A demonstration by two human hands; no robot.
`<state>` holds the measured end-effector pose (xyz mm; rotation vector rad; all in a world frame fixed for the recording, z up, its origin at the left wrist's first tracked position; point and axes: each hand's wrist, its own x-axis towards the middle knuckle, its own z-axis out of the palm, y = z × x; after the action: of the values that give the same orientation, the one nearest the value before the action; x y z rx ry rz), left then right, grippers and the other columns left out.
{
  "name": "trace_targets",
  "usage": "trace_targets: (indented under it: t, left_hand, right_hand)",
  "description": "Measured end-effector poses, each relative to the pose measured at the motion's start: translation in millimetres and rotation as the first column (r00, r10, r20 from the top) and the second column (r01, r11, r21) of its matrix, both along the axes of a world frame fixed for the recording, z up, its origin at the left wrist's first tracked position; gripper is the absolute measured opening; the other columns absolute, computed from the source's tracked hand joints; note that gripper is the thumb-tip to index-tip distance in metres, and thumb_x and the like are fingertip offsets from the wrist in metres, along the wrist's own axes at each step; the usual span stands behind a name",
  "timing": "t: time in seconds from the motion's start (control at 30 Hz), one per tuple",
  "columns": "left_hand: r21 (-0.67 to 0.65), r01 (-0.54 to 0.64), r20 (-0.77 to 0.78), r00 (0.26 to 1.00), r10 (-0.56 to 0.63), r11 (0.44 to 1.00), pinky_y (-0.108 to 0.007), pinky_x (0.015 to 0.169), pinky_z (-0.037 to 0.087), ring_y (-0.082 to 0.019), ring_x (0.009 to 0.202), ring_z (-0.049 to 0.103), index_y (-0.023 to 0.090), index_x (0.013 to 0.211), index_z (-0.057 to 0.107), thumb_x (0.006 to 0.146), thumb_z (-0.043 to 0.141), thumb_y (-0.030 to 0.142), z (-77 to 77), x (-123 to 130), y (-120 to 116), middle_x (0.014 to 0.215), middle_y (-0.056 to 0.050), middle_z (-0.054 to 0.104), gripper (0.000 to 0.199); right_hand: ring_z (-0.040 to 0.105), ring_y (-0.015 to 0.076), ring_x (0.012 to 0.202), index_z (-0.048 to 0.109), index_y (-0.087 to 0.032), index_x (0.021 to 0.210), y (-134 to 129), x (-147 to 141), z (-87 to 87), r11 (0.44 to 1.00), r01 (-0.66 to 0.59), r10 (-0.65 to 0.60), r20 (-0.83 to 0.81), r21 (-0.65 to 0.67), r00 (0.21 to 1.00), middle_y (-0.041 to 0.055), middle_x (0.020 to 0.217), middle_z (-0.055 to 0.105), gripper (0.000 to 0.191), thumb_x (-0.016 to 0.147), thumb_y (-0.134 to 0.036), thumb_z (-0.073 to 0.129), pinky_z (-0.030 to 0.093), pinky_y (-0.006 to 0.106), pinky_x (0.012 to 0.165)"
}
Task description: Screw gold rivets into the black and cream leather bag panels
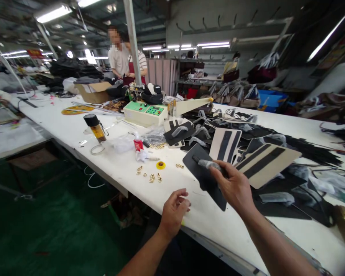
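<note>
A flat black panel (pixel 205 180) with a plastic-wrapped handle (pixel 206 164) is tilted over the white table (pixel 126 168). My right hand (pixel 235 188) pinches it by the handle at its right side. Left of the panel, over the table's front edge, is my left hand (pixel 174 212), its fingers curled and apart with nothing seen between them. Small gold metal pieces (pixel 151 178) lie beyond my left hand, beside a yellow round item (pixel 160 165). Right of my right hand are more black panels and a beige panel with black stripes (pixel 268 163).
A red-labelled bottle (pixel 138 145), a jar of amber liquid (pixel 96 128) and a green-topped machine (pixel 145 113) stand farther back. Piles of wrapped black panels (pixel 287 195) cover the right side. A cardboard box (pixel 94 92) sits behind. Two people (pixel 119 59) stand across the table.
</note>
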<state>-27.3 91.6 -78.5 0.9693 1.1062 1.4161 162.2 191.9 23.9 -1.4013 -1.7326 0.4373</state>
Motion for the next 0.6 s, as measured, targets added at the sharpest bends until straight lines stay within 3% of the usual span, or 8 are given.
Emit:
trace_targets:
  t: [0.1, 0.27, 0.4, 0.6]
  left_hand:
    - [0.014, -0.037, 0.124, 0.992, 0.035, 0.999, -0.037, 0.086, 0.061, -0.025, 0.103, 0.071, 0.017, 0.135, 0.065, 0.098, 0.061, 0.051, 7.7, -12, -14, 0.13, -0.015, 0.07, 0.051]
    - [-0.118, -0.133, 0.211, 0.965, 0.156, 0.984, -0.041, 0.102, 0.057, -0.032, 0.119, 0.07, 0.015, 0.13, 0.069, 0.091, 0.072, 0.052, 6.9, -35, -41, 0.126, -0.015, 0.076, 0.054]
    - [-0.24, -0.271, 0.169, 0.934, 0.315, 0.932, -0.04, 0.101, 0.056, -0.031, 0.116, 0.073, 0.013, 0.123, 0.073, 0.086, 0.079, 0.049, -2.3, -54, -56, 0.118, -0.013, 0.08, 0.052]
    - [-0.347, -0.345, 0.141, 0.9, 0.412, 0.872, -0.035, 0.084, 0.06, -0.028, 0.096, 0.078, 0.013, 0.113, 0.078, 0.082, 0.082, 0.05, -12.1, -87, -74, 0.105, -0.01, 0.083, 0.048]
  right_hand:
    - [0.073, 0.0248, 0.083, 0.079, -0.024, 0.109, -54, -21, -2.0, 0.993, -0.099, 0.096, -0.044, -0.066, 0.994, 0.0055, 0.098, 0.081, 0.036, 0.092, -0.053, 0.067, 0.058, 0.034, 0.076]
    - [0.073, 0.021, 0.078, 0.078, -0.025, 0.105, -109, -68, -36.6, 0.962, -0.17, 0.147, -0.116, -0.215, 0.982, 0.0038, 0.093, 0.081, 0.026, 0.092, -0.045, 0.069, 0.059, 0.03, 0.077]
    - [0.072, 0.0206, 0.081, 0.078, -0.024, 0.103, -129, -96, -47.6, 0.91, -0.259, 0.217, -0.162, -0.323, 0.963, 0.0038, 0.095, 0.08, 0.024, 0.089, -0.042, 0.071, 0.058, 0.03, 0.08]
    - [0.07, 0.0189, 0.077, 0.079, -0.023, 0.103, -124, -116, -34.6, 0.736, -0.485, 0.433, -0.222, -0.473, 0.873, 0.0019, 0.086, 0.078, 0.027, 0.089, -0.044, 0.074, 0.055, 0.028, 0.071]
